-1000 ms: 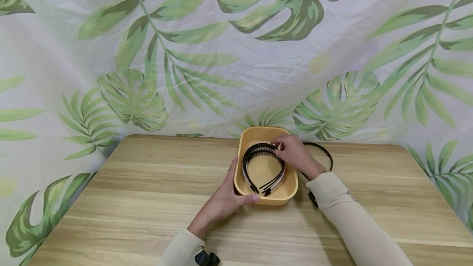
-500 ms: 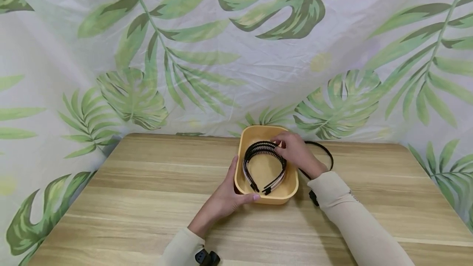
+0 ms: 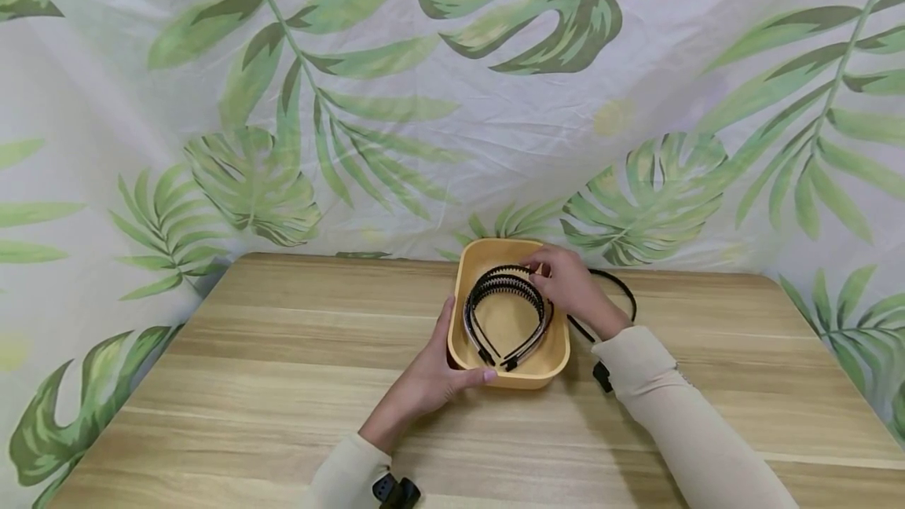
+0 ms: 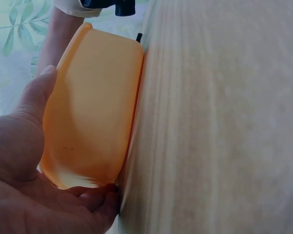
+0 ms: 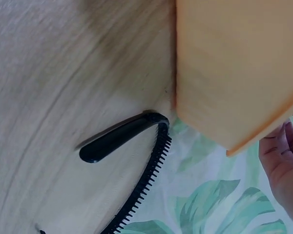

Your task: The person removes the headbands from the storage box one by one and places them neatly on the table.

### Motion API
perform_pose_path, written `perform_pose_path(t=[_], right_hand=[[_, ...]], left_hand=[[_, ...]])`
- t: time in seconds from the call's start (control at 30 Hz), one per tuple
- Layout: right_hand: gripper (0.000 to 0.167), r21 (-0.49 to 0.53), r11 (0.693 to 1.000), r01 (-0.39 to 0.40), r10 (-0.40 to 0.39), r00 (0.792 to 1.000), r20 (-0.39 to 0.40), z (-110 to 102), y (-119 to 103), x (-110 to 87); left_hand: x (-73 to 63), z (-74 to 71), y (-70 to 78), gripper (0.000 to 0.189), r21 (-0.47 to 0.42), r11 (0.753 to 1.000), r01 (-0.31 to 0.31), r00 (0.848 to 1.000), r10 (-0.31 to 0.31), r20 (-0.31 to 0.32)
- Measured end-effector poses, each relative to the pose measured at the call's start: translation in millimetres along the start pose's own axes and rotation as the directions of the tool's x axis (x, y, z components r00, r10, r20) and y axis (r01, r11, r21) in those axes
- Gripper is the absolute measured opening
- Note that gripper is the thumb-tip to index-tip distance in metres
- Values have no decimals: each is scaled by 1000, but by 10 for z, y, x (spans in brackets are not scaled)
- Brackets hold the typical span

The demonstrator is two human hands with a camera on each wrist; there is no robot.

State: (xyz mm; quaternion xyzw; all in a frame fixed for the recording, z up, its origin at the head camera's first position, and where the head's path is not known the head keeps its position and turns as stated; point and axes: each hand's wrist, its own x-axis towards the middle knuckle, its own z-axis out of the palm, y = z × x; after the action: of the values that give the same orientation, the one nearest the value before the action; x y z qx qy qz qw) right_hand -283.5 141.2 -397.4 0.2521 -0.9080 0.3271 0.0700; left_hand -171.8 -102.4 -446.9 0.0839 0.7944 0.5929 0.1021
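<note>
A yellow rectangular box (image 3: 526, 382) stands at the table's back edge, with several dark headbands (image 3: 505, 283) nested inside. My left hand (image 3: 427, 383) grips its near left corner, thumb over the front rim and fingers along the side. In the left wrist view the box (image 4: 95, 97) sits between that thumb and the curled fingers. Over the box's back right part, my right hand (image 3: 573, 289) pinches a black toothed headband (image 3: 511, 269), set slightly apart from the others. The right wrist view catches only part of the right hand (image 5: 285, 170) by the rim; its fingertips are hidden there.
Another black headband (image 3: 625, 289) lies on the wooden table (image 3: 297, 352) right of the box, partly behind the right forearm. Its teeth and one flat end show in the right wrist view. A leaf-print cloth (image 3: 396, 140) hangs directly behind the table.
The pinched headband has separated from the nested ones toward the back of the box. My right hand has shifted slightly right and back. The left hand keeps its grip on the box.
</note>
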Motion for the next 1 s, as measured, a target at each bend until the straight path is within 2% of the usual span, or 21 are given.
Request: perform_pose_path(t=[0.47, 1.0], right_hand=[[25, 19, 997, -74, 73, 997, 38, -123, -45, -7], [28, 52, 995, -90, 90, 996, 7, -297, -2, -68]], left_hand=[[1, 2, 1, 134, 20, 1000, 16, 1000, -16, -6], [-8, 4, -1, 134, 34, 999, 23, 1000, -22, -15]])
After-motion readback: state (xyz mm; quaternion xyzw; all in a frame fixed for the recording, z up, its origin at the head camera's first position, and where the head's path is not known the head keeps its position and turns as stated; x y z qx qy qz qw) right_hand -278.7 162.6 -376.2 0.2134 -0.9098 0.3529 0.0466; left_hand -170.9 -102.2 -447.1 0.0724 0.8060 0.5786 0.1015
